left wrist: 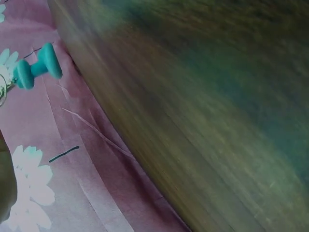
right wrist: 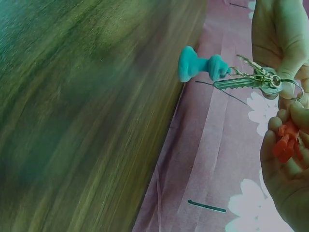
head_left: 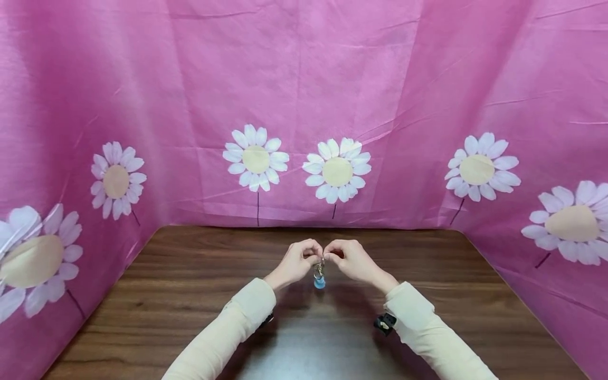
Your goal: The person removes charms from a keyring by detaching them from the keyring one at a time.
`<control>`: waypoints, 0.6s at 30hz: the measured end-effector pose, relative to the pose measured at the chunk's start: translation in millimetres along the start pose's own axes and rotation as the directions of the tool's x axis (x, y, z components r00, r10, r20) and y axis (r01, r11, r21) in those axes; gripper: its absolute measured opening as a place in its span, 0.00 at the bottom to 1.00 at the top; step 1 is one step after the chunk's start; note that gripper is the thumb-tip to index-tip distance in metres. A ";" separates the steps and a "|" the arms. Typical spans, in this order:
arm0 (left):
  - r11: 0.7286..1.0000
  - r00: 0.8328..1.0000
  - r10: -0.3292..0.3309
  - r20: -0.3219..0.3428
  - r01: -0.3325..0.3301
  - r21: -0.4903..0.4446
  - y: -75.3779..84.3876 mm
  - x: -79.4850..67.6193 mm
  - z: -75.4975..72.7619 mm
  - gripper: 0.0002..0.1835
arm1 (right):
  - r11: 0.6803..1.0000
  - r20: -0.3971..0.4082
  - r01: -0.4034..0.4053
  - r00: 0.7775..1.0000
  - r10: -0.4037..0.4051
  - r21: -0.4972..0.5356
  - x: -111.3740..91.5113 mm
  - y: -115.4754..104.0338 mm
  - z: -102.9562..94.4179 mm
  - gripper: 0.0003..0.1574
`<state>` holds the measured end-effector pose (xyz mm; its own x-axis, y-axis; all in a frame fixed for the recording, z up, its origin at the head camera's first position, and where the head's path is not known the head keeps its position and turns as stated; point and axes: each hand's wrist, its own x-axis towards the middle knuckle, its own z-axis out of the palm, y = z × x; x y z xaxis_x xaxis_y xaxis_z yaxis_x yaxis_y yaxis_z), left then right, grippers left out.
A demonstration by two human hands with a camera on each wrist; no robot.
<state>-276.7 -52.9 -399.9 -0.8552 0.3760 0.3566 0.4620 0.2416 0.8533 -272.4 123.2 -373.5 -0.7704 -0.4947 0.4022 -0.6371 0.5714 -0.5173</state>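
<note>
Above the table, my left hand [head_left: 298,259] and right hand [head_left: 349,258] meet fingertip to fingertip. The left fingers pinch a thin metal key ring [right wrist: 300,91] near the keys. From it hang metal keys [right wrist: 248,82] and a teal dumbbell-shaped charm [right wrist: 195,65], which looks light blue in the head view. Against the ring sit the right hand's fingertips, and its fingers curl round a small red rubbery charm [right wrist: 287,143], partly covered. In the left wrist view the teal charm [left wrist: 38,67] shows at the left edge; the keys are mostly out of frame.
Dark brown wood grain covers the table [head_left: 190,295]. A pink curtain [head_left: 294,68] printed with large white daisies stands round its back and sides. A black strap or device [head_left: 385,323] sits under the right sleeve cuff [head_left: 409,306].
</note>
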 end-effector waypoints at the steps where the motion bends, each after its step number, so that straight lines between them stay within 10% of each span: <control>1: 1.000 1.000 -0.009 -0.003 0.009 -0.013 -0.2 0.0 0.1 0.06 | 1.000 -0.001 0.000 1.000 0.000 0.002 -0.2 0.7 0.7 0.02; 8: 0.995 0.994 -0.075 -0.079 0.069 -0.074 22.7 -3.2 -10.0 0.03 | 1.000 -0.068 -0.017 0.998 0.018 0.011 6.5 -1.9 0.7 0.03; 18: 0.976 0.981 -0.191 -0.019 0.187 -0.115 32.8 -15.6 -11.6 0.16 | 0.999 -0.078 -0.032 0.997 0.031 -0.008 7.7 -4.0 4.0 0.02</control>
<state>-250.9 -61.2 -373.1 -0.9320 0.3058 0.1945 0.2636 0.2035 0.9429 -275.7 114.5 -371.4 -0.7895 -0.4245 0.4434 -0.6125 0.5923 -0.5236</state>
